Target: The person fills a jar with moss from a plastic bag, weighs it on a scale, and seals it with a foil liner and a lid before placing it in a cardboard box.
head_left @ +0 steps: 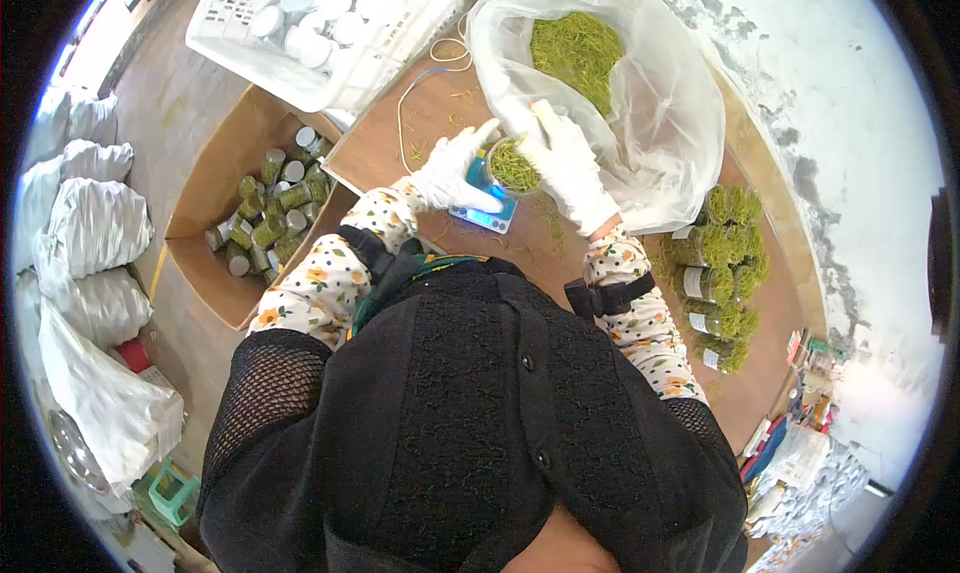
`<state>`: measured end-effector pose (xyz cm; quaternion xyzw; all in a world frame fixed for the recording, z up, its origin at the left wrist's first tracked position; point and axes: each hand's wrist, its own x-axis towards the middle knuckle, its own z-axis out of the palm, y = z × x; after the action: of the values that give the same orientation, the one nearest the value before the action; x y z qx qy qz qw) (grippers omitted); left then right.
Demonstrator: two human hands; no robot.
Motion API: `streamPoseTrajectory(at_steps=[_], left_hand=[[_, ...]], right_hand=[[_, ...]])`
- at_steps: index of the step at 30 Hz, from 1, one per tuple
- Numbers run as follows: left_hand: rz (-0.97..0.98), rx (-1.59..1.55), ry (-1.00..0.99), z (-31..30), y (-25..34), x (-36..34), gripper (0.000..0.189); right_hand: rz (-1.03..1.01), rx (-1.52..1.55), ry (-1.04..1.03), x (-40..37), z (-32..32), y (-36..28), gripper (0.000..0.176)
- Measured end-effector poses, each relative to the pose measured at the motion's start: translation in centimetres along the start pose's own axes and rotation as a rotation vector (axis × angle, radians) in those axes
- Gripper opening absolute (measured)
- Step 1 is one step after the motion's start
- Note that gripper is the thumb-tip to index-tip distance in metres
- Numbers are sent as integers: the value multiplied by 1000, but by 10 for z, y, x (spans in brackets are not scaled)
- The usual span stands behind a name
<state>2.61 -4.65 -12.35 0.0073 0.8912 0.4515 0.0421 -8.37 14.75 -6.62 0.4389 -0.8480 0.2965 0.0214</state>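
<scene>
A clear jar (515, 168) filled with green, dried, needle-like plant pieces stands over the far part of a small blue digital scale (484, 213) with a lit display. My left hand (453, 173), in a white glove, is beside the scale with thumb and fingers spread and nothing in them. My right hand (572, 168), also gloved in white, is against the jar's right side, with a finger at its rim. Whether the jar's base rests on the scale is hidden. Beyond my right hand, a clear plastic bag (680, 123) holds a heap of the same green plant (577, 58).
Several filled jars (715, 273) lie stacked on the brown table (600, 273) at right. A cardboard box (205, 188) of jars stands at left. A white basket (335, 83) of lids is at the upper left. White sacks (95, 228) line the far left floor.
</scene>
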Motion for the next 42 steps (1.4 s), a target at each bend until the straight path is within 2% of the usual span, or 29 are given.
streamPoseTrajectory(at_steps=[3, 6, 7, 10, 14, 16, 17, 20, 21, 22, 23, 24, 26, 27, 30, 31, 34, 35, 37, 38, 39, 40, 42], left_hand=[[-27, 23, 36, 16, 6, 8, 118], [-69, -66, 11, 8, 27, 6, 115], [-53, -72, 23, 11, 20, 7, 106], [-27, -14, 73, 19, 11, 9, 102], [-8, -103, -16, 14, 18, 13, 104], [43, -263, -14, 20, 7, 17, 100], [69, -339, -10, 19, 0, 20, 98], [159, -983, -27, 5, 6, 14, 90], [300, -1197, -61, -4, 19, 13, 83], [-245, -1423, -159, -16, 44, 17, 79], [-138, -1611, -242, -22, 58, 0, 76], [-24, -1793, -329, -25, 70, -17, 75], [-131, -1771, -173, -34, 95, -15, 68], [-185, -1761, -90, -35, 101, -13, 65], [-212, -1863, -358, -31, 89, -10, 60], [-262, -1933, -290, -35, 107, -17, 56], [-198, -1853, -550, -34, 102, -14, 57], [-92, -1924, -661, -41, 99, -12, 55], [141, -1535, 112, -35, 123, -1, 54], [247, -1289, 457, -34, 133, 3, 55], [272, -938, 448, -51, 137, -6, 67], [403, -374, 599, -66, 137, -6, 76], [357, 25, 384, -88, 146, -26, 82]], right_hand=[[-7, -54, -157, 12, 3, -25, 56], [-104, -318, -296, 5, 8, -35, 65], [-132, -346, -316, 2, 8, -39, 63], [-236, -372, -161, -14, 16, -42, 63], [-296, -262, -170, -13, 13, -32, 57], [-294, -260, -235, -6, 8, -29, 56], [-231, -114, -183, -3, 4, -26, 56], [-60, 311, -22, 4, -15, -17, 55], [-2, 442, 47, 6, -26, -21, 55], [58, 572, 118, 6, -38, -28, 55], [118, 825, 148, 6, -47, -44, 58], [5, 743, 180, 7, -56, -50, 59], [-219, 578, 239, 10, -66, -57, 61], [-209, 602, 269, 10, -67, -57, 57], [-549, -77, 57, 8, -110, -75, 51], [-704, -74, 55, 10, -118, -80, 43], [-865, -37, -5, 15, -129, -63, 44], [-747, -9, 126, 19, -123, -66, 43], [-444, 91, 357, 23, -105, -79, 40], [-188, 511, 161, 25, -93, -85, 40], [158, 1376, 120, 26, -81, -91, 41], [498, 1846, 301, 29, -69, -97, 41], [559, 1886, 232, 19, -32, -58, 38]])
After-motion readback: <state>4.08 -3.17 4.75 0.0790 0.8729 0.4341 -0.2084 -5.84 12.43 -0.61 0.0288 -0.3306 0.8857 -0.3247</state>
